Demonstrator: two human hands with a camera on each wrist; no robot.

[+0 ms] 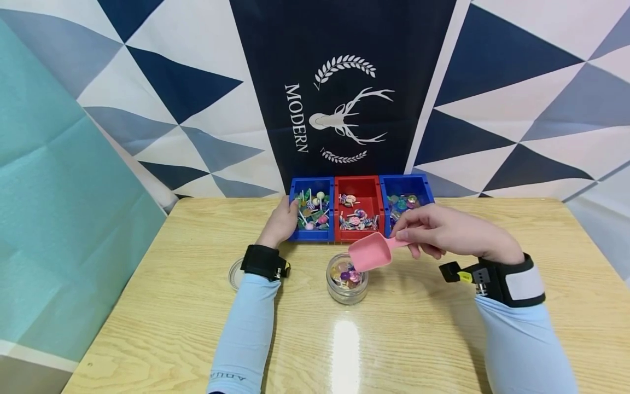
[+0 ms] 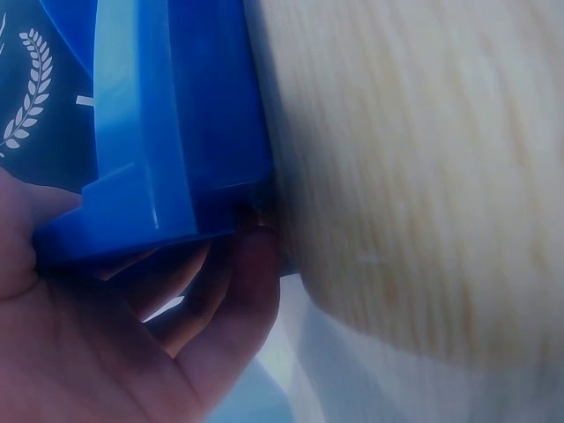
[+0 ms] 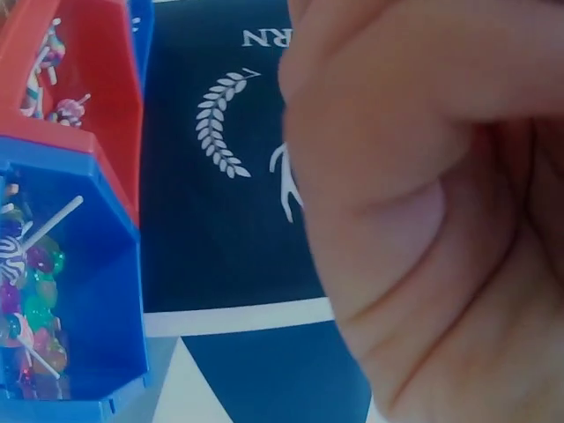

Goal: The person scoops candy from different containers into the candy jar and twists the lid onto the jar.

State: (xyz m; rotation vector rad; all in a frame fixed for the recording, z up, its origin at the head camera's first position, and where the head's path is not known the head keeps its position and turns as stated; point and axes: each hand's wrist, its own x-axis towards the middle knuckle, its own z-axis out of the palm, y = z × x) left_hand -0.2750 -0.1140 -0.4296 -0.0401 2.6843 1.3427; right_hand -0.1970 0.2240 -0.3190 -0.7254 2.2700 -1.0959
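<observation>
My left hand (image 1: pixel 280 223) grips the left wall of the left blue bin (image 1: pixel 311 236), which holds small lollipops and colored pieces. In the left wrist view, the fingers (image 2: pixel 247 308) curl against the bin's outside. My right hand (image 1: pixel 443 230) pinches the handle of a pink scoop (image 1: pixel 370 253) between thumb and fingers. The scoop is tilted, its bowl by the upper right rim of a clear glass jar (image 1: pixel 346 297). Several small candy-like pieces lie in the jar. In the right wrist view the hand hides the scoop.
A red bin (image 1: pixel 360 236) with swirled lollipops stands between the left bin and a right blue bin (image 1: pixel 404 185) of shiny pieces. A round lid (image 1: pixel 234 275) lies partly under the left wrist on the wooden table (image 1: pixel 172 306). A patterned backdrop (image 1: pixel 346 33) rises behind.
</observation>
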